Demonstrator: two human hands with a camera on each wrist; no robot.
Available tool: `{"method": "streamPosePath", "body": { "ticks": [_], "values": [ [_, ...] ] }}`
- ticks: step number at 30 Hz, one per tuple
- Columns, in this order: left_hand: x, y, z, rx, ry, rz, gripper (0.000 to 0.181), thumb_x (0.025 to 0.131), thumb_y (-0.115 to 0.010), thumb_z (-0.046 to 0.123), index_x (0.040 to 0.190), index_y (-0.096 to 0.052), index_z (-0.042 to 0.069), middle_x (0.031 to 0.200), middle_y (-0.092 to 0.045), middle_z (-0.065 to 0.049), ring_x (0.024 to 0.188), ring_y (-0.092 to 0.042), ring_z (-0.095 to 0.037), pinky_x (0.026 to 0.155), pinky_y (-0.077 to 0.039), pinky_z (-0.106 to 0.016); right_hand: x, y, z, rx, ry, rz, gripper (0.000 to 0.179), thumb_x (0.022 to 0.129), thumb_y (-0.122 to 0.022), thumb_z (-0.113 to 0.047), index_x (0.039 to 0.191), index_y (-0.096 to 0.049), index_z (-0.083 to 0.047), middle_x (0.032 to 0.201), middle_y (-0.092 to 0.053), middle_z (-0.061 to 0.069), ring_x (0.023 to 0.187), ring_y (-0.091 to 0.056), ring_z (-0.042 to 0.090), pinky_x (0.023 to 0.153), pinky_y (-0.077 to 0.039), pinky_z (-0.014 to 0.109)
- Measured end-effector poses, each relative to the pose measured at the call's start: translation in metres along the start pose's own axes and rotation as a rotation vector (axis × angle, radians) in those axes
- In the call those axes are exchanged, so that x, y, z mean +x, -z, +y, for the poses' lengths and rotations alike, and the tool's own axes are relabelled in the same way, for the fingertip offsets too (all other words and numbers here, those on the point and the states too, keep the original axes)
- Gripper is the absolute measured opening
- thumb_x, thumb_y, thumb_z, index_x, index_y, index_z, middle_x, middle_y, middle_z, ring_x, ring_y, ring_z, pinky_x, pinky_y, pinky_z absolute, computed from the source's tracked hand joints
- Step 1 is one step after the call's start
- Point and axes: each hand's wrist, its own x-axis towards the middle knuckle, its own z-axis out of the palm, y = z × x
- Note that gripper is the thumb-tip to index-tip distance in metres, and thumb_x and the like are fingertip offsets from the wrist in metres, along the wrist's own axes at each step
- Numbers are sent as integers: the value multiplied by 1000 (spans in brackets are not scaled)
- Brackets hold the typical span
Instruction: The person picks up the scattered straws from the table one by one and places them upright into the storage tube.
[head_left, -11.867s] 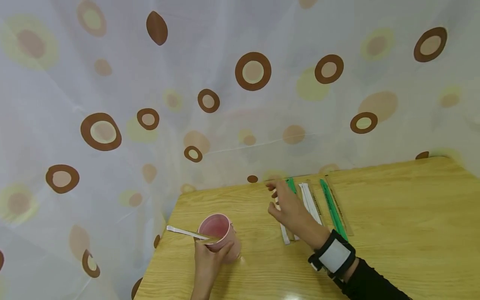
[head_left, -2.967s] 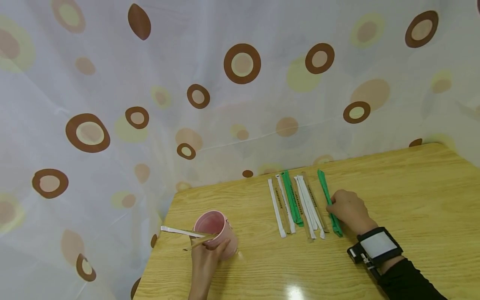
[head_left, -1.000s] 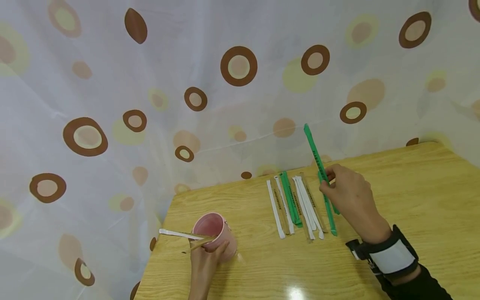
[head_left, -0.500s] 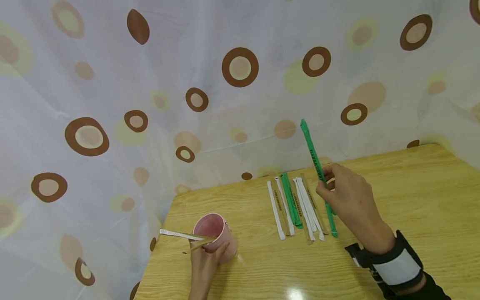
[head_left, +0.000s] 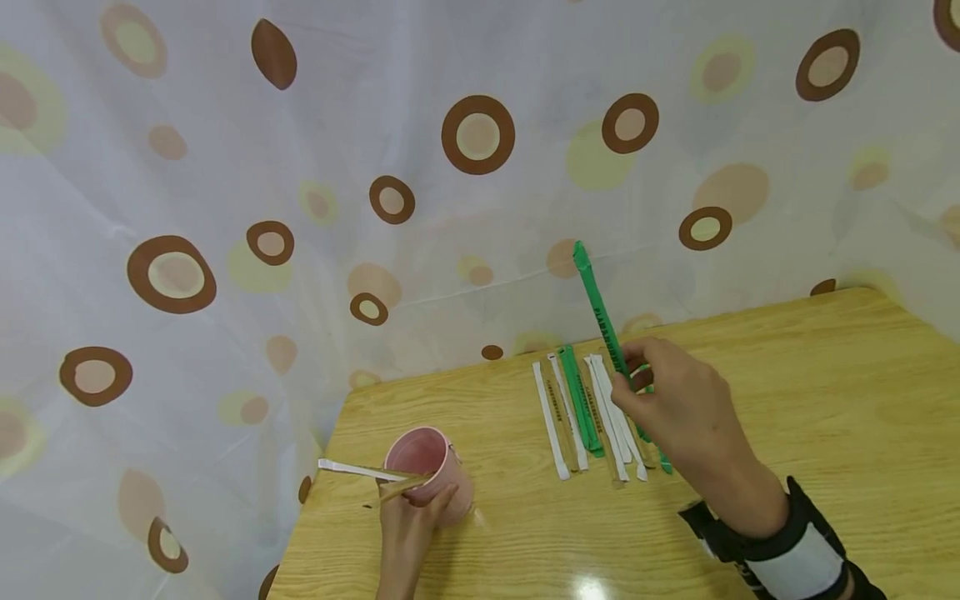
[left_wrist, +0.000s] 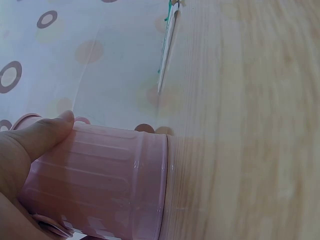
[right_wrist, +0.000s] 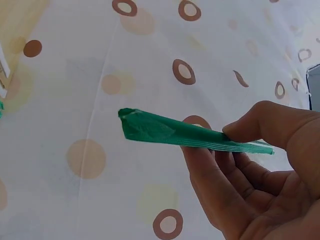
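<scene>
My left hand (head_left: 406, 521) grips the near side of a pink bucket (head_left: 467, 487), its thumb along the wall. A white-wrapped straw (head_left: 348, 468) and a brown one (head_left: 405, 486) cross the bucket's rim above the fingers and stick out to the left. In the left wrist view the bucket (left_wrist: 100, 170) shows its ribbed wall. My right hand (head_left: 686, 408) pinches a green-wrapped straw (head_left: 597, 304) between thumb and fingers, slanted up over the straw row. The right wrist view shows that green straw (right_wrist: 170, 131) lying across the fingers under the thumb.
Several wrapped straws, such as a white one (head_left: 551, 421) and a green one (head_left: 581, 400), lie in a row mid-table. Another green straw (head_left: 665, 462) lies partly hidden by the right hand. A spotted curtain (head_left: 480, 250) hangs behind the wooden table (head_left: 825, 400).
My right hand has taken a green straw from the right end of the row, raised it and shifted left with it. My left hand stays on the bucket.
</scene>
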Motion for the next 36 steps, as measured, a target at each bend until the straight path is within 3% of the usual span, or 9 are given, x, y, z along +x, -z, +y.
{"method": "streamPosePath", "body": {
  "ticks": [5,16,26,36],
  "values": [
    [-1,2,0,20,15,-8,82,70,-92,0,137,-45,-8,130,-61,-22,123,-58,-34,99,-49,-25,-5,-6,-9,26,39,-1,18,88,-68,-1,106,-67,-2,91,-70,8,76,-69,20,60,-56,36],
    [-1,5,-2,32,22,7,81,70,-92,2,136,-46,-9,128,-62,-24,122,-58,-36,101,-48,-27,-13,-27,-22,142,137,-25,21,86,-71,6,104,-66,-4,92,-66,2,78,-68,13,62,-57,18],
    [-1,2,-6,12,8,-15,77,71,-93,4,135,-50,-5,128,-63,-21,122,-60,-33,101,-49,-28,-17,-56,-23,225,272,-16,27,83,-75,7,106,-66,-4,91,-66,1,78,-68,11,64,-57,16],
    [3,2,-4,7,-7,-21,78,72,-93,7,136,-50,-4,129,-63,-19,123,-59,-31,102,-49,-32,-22,-88,-33,285,324,-123,28,85,-75,7,108,-64,-5,93,-65,1,81,-68,10,67,-57,16]
  ]
}}
